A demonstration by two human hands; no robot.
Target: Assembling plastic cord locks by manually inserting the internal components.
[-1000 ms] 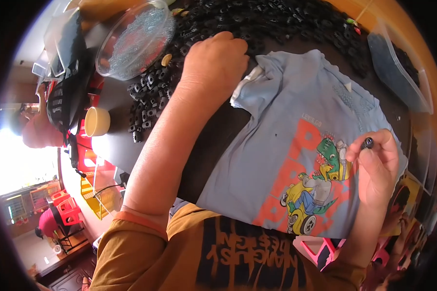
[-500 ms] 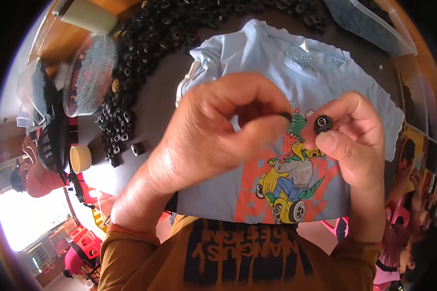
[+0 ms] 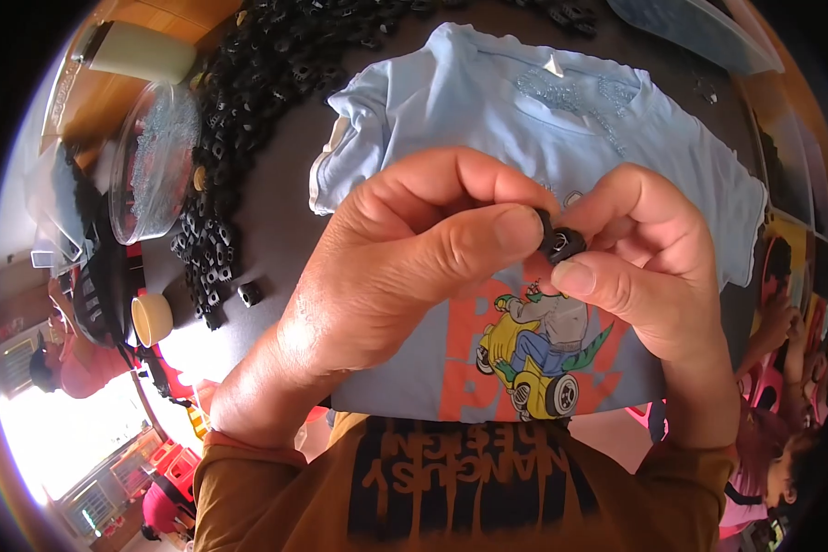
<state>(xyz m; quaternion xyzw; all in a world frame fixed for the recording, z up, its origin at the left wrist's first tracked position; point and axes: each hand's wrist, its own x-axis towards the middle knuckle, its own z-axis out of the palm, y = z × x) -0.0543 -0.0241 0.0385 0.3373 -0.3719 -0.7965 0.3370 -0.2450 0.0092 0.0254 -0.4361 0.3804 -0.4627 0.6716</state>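
Between my hands, in front of my chest, is a small black plastic cord lock (image 3: 567, 244) in two parts that meet. My right hand (image 3: 649, 262) pinches the round part between thumb and forefinger. My left hand (image 3: 432, 253) pinches the other black part, mostly hidden behind its thumb, against the first. Below them a light blue T-shirt (image 3: 488, 110) with a cartoon print lies spread on the table. Small shiny springs (image 3: 561, 92) are heaped at its neckline.
Many black cord lock parts (image 3: 258, 92) cover the table's far left, with one loose piece (image 3: 249, 293) apart. A clear tub (image 3: 124, 198) of springs, a yellow cup (image 3: 152, 320) and a pale jar (image 3: 147, 52) stand left. A clear bin (image 3: 699, 37) is far right. Other people sit at both sides.
My hands have come together: the right moved left with the round black part, and the left's piece now touches it. The view has shifted slightly.
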